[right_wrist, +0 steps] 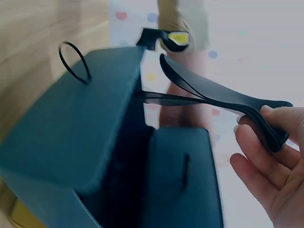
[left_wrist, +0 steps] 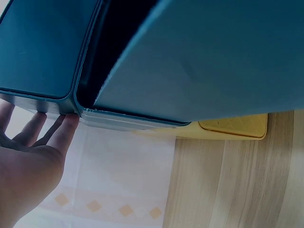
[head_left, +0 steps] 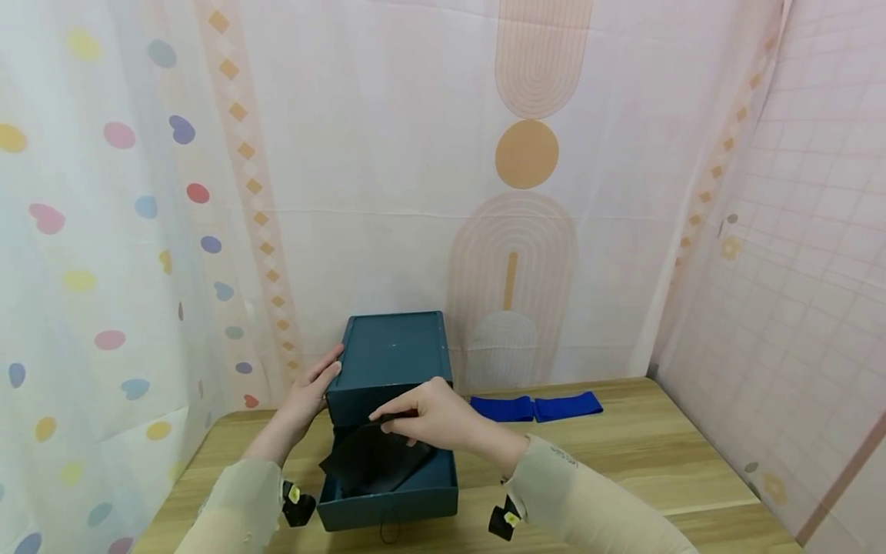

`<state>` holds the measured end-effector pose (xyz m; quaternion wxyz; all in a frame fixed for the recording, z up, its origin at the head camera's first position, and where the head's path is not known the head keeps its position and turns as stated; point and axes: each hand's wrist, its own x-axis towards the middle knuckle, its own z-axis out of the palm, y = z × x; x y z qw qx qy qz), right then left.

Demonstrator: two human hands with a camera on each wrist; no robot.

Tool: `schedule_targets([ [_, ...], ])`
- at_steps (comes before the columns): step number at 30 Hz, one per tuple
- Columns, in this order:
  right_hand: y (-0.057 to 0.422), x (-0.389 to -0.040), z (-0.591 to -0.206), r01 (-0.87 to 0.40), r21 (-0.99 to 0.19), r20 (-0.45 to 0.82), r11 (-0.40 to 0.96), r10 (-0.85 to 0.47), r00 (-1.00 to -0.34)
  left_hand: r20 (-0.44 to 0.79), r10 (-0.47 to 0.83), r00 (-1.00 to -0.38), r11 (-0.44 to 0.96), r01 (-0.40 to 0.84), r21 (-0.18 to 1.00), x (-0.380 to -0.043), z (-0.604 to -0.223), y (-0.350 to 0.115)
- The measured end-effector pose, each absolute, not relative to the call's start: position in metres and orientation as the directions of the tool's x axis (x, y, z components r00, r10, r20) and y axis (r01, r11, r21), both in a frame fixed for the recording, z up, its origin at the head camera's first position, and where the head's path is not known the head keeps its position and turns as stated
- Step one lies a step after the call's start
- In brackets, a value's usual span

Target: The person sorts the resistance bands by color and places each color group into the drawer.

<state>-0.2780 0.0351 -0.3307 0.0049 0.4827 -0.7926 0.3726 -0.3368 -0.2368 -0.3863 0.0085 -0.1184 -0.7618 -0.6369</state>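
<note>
Fingers (head_left: 393,404) of the right hand (head_left: 443,415) pinch a thin, flexible black sheet (head_left: 377,462) over a pulled-out dark-teal drawer (head_left: 408,504), at six o'clock of its boxy dark-teal case (head_left: 394,350); holding the upper edge presumably lets the rest hang. Two blue cloth bands (head_left: 501,409) lie on the wooden bench (head_left: 623,435), between three and four o'clock, apparently out of the drawer's way.

In the left wrist view, at eight o'clock, the left hand (left_wrist: 35,161) extends straight fingers against the case's side, probably steadying it.

In the right wrist view, toward three o'clock, thumb and fingers sandwich the folded sheet, seemingly keeping its layers together.
</note>
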Motion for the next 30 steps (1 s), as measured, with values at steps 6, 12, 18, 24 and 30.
schedule_targets([
  [6, 0.022, -0.272, -0.352, -0.73, -0.633, 0.374, 0.258, -0.723, -0.581, 0.159, 0.167, -0.973, 0.159, 0.186, 0.97, -0.335, -0.386, -0.237],
  [12, 0.019, -0.272, -0.377, -0.642, -0.703, 0.337, 0.305, -0.652, -0.679, 0.153, 0.177, -0.972, 0.179, 0.185, 0.966, -0.333, -0.386, -0.236],
  [18, 0.023, -0.276, -0.394, -0.559, -0.76, 0.297, 0.332, -0.588, -0.753, 0.149, 0.175, -0.973, 0.162, 0.177, 0.971, -0.334, -0.384, -0.237],
  [24, 0.027, -0.28, -0.406, -0.559, -0.726, 0.279, 0.4, -0.571, -0.772, 0.157, 0.176, -0.972, 0.144, 0.183, 0.973, -0.335, -0.386, -0.237],
  [30, 0.034, -0.282, -0.415, -0.598, -0.628, 0.295, 0.498, -0.559, -0.775, 0.171, 0.175, -0.97, 0.15, 0.198, 0.969, -0.336, -0.387, -0.237],
])
